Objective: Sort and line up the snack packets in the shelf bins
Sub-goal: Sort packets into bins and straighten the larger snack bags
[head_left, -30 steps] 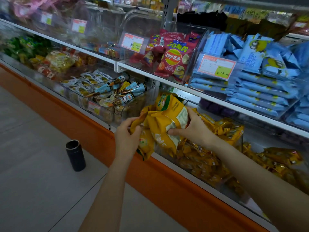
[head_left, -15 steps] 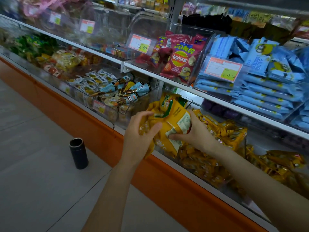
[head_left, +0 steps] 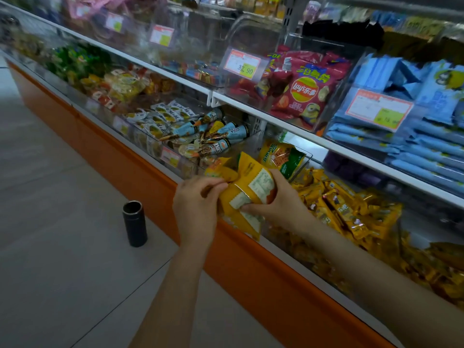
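Note:
A bunch of yellow snack packets (head_left: 247, 187) is held in front of the lower shelf's clear bins. My right hand (head_left: 281, 204) grips the bunch from the right, thumb under it. My left hand (head_left: 198, 209) pinches the packets' left edge with curled fingers. Behind them one yellow-and-green packet (head_left: 281, 158) stands upright in a clear bin (head_left: 305, 159). To the right lies a bin of small yellow wrapped snacks (head_left: 341, 207).
Cone-shaped snacks (head_left: 213, 136) fill the bin to the left. The upper shelf holds red Lay's bags (head_left: 303, 94) and blue packets (head_left: 414, 136) behind price tags. An orange base panel (head_left: 251, 267) runs below the bins. A black cylindrical cup (head_left: 134, 223) stands on the floor.
My left hand has closed in from below the bunch and now pinches its left edge beside my right hand. The packets are gathered tighter; the view has shifted a little.

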The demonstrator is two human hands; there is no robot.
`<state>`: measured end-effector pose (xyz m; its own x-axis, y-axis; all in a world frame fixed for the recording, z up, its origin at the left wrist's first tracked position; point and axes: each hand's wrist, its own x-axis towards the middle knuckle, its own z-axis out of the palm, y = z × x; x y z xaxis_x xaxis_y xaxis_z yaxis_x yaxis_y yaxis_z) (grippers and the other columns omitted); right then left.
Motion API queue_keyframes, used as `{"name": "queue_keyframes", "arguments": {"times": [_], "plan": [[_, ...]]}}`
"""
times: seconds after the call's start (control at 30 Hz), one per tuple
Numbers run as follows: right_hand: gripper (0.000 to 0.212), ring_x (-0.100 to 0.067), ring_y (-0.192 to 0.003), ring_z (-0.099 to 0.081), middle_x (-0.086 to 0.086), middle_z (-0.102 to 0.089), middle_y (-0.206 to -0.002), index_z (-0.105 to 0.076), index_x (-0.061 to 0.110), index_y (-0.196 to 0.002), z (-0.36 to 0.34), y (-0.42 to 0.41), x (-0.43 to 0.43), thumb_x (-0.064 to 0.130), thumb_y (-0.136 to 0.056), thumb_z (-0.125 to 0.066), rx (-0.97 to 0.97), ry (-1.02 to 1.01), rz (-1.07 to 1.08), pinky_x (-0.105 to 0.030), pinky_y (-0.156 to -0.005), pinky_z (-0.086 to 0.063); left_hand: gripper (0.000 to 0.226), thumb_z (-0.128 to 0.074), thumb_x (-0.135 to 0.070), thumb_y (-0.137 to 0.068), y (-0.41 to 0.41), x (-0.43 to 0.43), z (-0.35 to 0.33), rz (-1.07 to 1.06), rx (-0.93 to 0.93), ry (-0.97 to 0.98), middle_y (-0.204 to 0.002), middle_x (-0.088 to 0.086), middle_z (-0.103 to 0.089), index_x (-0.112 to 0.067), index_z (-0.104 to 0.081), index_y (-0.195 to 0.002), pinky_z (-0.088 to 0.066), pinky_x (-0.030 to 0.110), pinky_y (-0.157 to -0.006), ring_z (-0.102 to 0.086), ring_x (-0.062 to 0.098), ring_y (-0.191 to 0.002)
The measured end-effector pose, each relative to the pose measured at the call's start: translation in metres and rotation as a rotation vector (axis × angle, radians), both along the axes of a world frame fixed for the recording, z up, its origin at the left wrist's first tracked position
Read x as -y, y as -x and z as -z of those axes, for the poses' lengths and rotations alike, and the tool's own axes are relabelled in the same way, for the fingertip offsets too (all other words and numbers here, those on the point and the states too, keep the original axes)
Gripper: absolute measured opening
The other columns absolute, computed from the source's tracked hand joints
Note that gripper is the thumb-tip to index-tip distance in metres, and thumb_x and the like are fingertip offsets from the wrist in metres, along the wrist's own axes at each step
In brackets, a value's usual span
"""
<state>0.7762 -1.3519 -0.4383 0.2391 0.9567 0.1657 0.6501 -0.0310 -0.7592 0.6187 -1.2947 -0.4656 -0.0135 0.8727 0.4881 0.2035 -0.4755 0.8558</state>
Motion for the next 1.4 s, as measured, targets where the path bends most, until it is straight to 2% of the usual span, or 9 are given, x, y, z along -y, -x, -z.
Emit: {"name": "queue_keyframes", "arguments": {"times": [0.1, 0.2, 0.37, 0.5, 0.67, 0.9, 1.03, 1.2, 1.4], "plan": [[0.063, 0.007, -0.096, -0.057, 0.017, -0.054, -0.107, -0.035, 0.027, -0.121, 0.003, 0.018, -0.020, 0.019, -0.075, -0.077, -0.179, 0.115, -0.095, -0.008, -0.068, -0.050, 0.003, -0.072, -0.017, -0.079, 0.014, -0.014, 0.006, -0.152, -0.024, -0.066, -0.084, -0.010, -0.064, -0.018, -0.074, -0.081, -0.043, 0.031, -0.079, -0.051, 0.014, -0.089], [0.084, -0.005, -0.115, -0.049, 0.008, -0.044, -0.134, -0.022, 0.020, -0.143, 0.000, 0.016, -0.038, 0.043, -0.076, -0.066, -0.090, 0.230, -0.153, -0.014, -0.082, -0.046, 0.004, -0.070, -0.016, -0.080, 0.027, -0.024, 0.013, -0.264, -0.033, -0.080, -0.083, -0.002, -0.068, -0.015, -0.073, -0.083, -0.047, 0.045, -0.075, -0.054, 0.022, -0.087], [0.057, -0.017, -0.126, -0.044, -0.004, -0.044, -0.140, -0.036, 0.012, -0.140, -0.004, -0.042, -0.076, 0.029, -0.091, -0.059, 0.249, 0.152, 0.093, -0.021, -0.095, -0.037, 0.008, -0.069, -0.018, -0.081, 0.033, -0.040, 0.022, -0.332, 0.007, -0.059, -0.084, 0.000, -0.069, -0.014, -0.074, -0.086, -0.046, 0.045, -0.076, -0.057, 0.027, -0.088], [0.058, -0.025, -0.124, -0.047, -0.011, -0.047, -0.139, -0.040, 0.011, -0.139, 0.009, -0.088, -0.117, 0.018, -0.087, -0.066, 0.591, 0.422, 0.039, -0.032, -0.102, -0.039, 0.009, -0.069, -0.017, -0.081, 0.030, -0.058, 0.027, -0.362, 0.051, -0.035, -0.084, -0.006, -0.064, -0.013, -0.074, -0.088, -0.040, 0.031, -0.075, -0.057, 0.027, -0.089], [0.072, -0.023, -0.123, -0.046, -0.009, -0.046, -0.137, -0.027, 0.007, -0.144, 0.025, -0.096, -0.158, 0.011, -0.085, -0.068, 0.659, 0.577, -0.037, -0.012, -0.078, -0.033, 0.009, -0.070, -0.014, -0.079, 0.027, -0.078, 0.034, -0.379, 0.080, -0.056, -0.081, -0.012, -0.055, -0.011, -0.074, -0.086, -0.030, 0.015, -0.074, -0.052, 0.019, -0.087], [0.088, -0.031, -0.131, -0.038, -0.015, -0.031, -0.148, -0.011, 0.007, -0.148, 0.056, -0.102, -0.198, 0.021, -0.084, -0.069, 0.737, 0.811, -0.018, -0.032, -0.104, -0.034, 0.008, -0.070, -0.016, -0.080, 0.025, -0.096, 0.047, -0.362, 0.078, -0.044, -0.081, -0.013, -0.057, -0.016, -0.074, -0.087, -0.040, 0.029, -0.077, -0.052, 0.018, -0.087], [0.060, -0.034, -0.121, -0.046, -0.022, -0.044, -0.136, -0.028, 0.004, -0.140, 0.066, -0.094, -0.210, 0.009, -0.087, -0.056, 0.719, 0.831, -0.009, -0.040, -0.102, -0.040, 0.010, -0.070, -0.017, -0.080, 0.022, -0.101, 0.048, -0.340, 0.109, -0.014, -0.081, -0.012, -0.058, -0.017, -0.075, -0.088, -0.036, 0.022, -0.077, -0.051, 0.015, -0.089], [0.079, -0.030, -0.137, -0.029, -0.011, -0.027, -0.151, -0.013, 0.018, -0.150, 0.070, -0.096, -0.205, 0.010, -0.080, -0.052, 0.709, 0.887, -0.131, -0.039, -0.111, -0.032, 0.009, -0.069, -0.019, -0.081, 0.020, -0.107, 0.050, -0.348, 0.125, 0.001, -0.081, -0.012, -0.057, -0.017, -0.074, -0.088, -0.038, 0.027, -0.077, -0.053, 0.018, -0.089], [0.038, -0.035, -0.097, -0.063, -0.017, -0.061, -0.111, -0.047, 0.003, -0.129, 0.065, -0.098, -0.204, 0.006, -0.091, -0.053, 0.380, 0.534, 0.171, -0.045, -0.076, -0.056, 0.009, -0.069, -0.019, -0.080, 0.017, -0.110, 0.051, -0.331, 0.146, 0.005, -0.080, -0.012, -0.058, -0.016, -0.074, -0.087, -0.040, 0.027, -0.078, -0.057, 0.024, -0.089]]}}
